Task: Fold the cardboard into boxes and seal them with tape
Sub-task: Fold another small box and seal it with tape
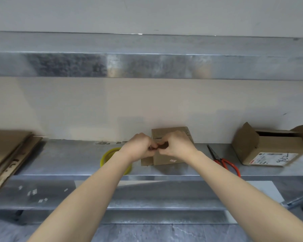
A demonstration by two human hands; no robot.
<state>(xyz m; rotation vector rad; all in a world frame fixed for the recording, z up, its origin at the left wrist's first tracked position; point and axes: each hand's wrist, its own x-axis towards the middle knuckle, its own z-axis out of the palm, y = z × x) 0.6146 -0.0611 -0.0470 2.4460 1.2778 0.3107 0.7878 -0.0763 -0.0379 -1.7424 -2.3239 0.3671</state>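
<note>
Here, the small cardboard box [166, 158] on the shelf [68, 159] — light, stiff, crushable, best held by its sides — with left hand [140, 145] and right hand [177, 145], fingers curled, pinching an unidentifiable small piece [157, 148] before it.

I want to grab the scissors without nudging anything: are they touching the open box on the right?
Apart. The head view shows bare shelf between the red-handled scissors and the open box.
</note>
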